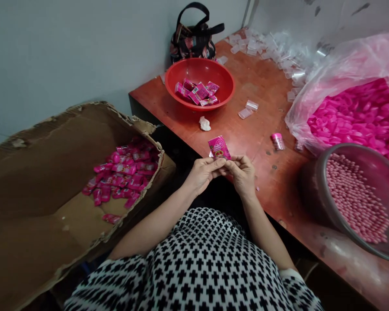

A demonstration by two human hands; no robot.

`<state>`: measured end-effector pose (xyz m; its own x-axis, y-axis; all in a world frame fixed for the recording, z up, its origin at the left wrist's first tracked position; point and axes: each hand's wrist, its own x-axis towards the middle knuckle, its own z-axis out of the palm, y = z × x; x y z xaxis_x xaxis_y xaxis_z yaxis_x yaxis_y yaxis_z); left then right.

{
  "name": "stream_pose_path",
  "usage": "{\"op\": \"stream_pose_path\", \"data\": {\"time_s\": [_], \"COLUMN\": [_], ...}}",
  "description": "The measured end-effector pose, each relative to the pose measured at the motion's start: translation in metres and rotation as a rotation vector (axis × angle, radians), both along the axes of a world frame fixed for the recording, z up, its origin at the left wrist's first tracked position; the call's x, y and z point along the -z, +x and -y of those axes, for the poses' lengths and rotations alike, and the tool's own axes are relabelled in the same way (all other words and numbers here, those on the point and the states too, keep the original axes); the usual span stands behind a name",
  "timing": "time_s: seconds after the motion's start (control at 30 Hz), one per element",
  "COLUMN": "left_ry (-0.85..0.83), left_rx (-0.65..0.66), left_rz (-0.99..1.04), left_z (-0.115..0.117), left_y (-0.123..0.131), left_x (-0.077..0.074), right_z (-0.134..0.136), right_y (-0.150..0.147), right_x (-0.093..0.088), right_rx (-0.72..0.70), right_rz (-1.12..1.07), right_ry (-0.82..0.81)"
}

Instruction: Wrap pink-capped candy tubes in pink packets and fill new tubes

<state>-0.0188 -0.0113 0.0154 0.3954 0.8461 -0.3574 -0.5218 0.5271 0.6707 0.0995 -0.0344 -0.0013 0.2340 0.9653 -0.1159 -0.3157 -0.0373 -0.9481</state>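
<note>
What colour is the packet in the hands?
The packet is mostly bright pink, best seen in the head view.

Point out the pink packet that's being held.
The pink packet pinched by the left hand and right hand; those in the red bowl lie heaped, untouched.

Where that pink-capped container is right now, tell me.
In the head view, the pink-capped container is right of centre on the reddish table, beyond and to the right of the right hand, just left of the plastic bag.
</note>
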Motion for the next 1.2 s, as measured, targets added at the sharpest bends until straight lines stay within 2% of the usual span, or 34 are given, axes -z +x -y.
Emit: {"op": "stream_pose_path", "data": {"time_s": [0.07,0.1,0.2,0.27,0.3,0.33,0.5,0.6,0.93,1.2], "left_ry": [0.030,0.055,0.159,0.206,0.236,0.289,0.886,1.037,1.108,1.018], "left_rx": [-0.091,-0.187,-0.595,-0.744,-0.749,-0.699,-0.173,-0.046,-0.173,-0.209], "left_rz": [0.007,0.013,0.019,-0.035,-0.110,-0.229,-1.084,-1.344,-1.362,-1.274], "left_z": [0.002,0.002,-0.004,-0.011,-0.015,-0.019,-0.038,-0.045,-0.053,-0.054], "left_y": [-0.014,-0.023,-0.051,-0.062,-0.063,-0.060,-0.021,-0.007,0.000,0.007], "left_x": [-0.004,-0.006,-0.008,-0.002,0.003,0.011,0.047,0.058,0.076,0.076], "right_z": [-0.003,-0.003,-0.003,-0.003,-0.002,-0.002,0.001,0.001,-0.021,-0.015], "right_y": [-0.003,-0.002,0.010,0.021,0.026,0.030,0.028,0.023,0.025,0.027], "right_x": [-0.003,-0.005,-0.004,-0.001,0.001,0.002,0.005,0.004,0.017,0.012], "right_rx": [-0.053,-0.071,-0.036,0.024,0.044,0.055,0.015,-0.015,0.039,0.054], "right_rz": [0.008,0.015,0.057,0.105,0.130,0.153,0.242,0.282,0.484,0.480], "right_ry": [0.002,0.008,0.036,0.048,0.047,0.043,-0.019,-0.045,0.020,0.009]}}
